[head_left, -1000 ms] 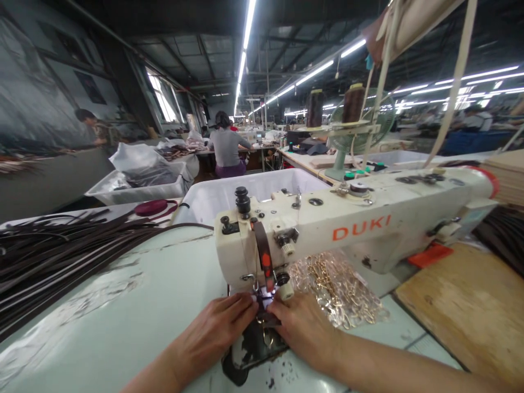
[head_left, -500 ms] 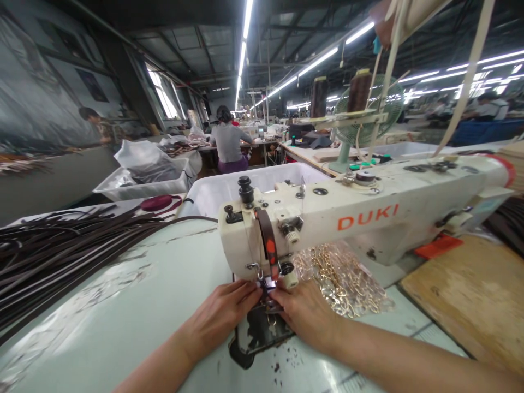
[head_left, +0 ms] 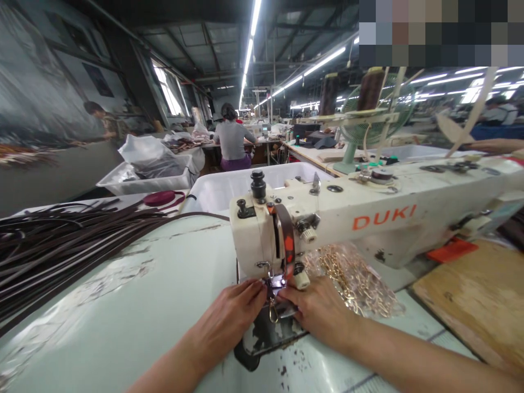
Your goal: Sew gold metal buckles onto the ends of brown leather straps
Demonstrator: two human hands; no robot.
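A white sewing machine (head_left: 327,210) marked DUKI stands in front of me. My left hand (head_left: 235,308) is beside its lit presser foot (head_left: 277,281), fingers pressed together on a small dark strap (head_left: 269,292). On the other side of the foot, my right hand (head_left: 321,308) has its fingertips closed at the same work, and they partly cover it. A gold metal clasp (head_left: 273,312) hangs from the strap toward me, above the worn metal bed plate (head_left: 282,330). Just right of the machine head lies a clear bag of gold clasps (head_left: 354,281).
Long dark straps (head_left: 73,240) are heaped at left, near a maroon ribbon roll (head_left: 159,198). White bins (head_left: 221,188) stand behind the machine. A worn board (head_left: 470,295) lies at right. Another person (head_left: 233,139) sits ahead; someone's arm (head_left: 497,145) reaches in at far right.
The view has shifted, so the machine sits further right. The gold clasp now shows more plainly between my hands, which stay at the presser foot. Someone's arm has appeared at far right.
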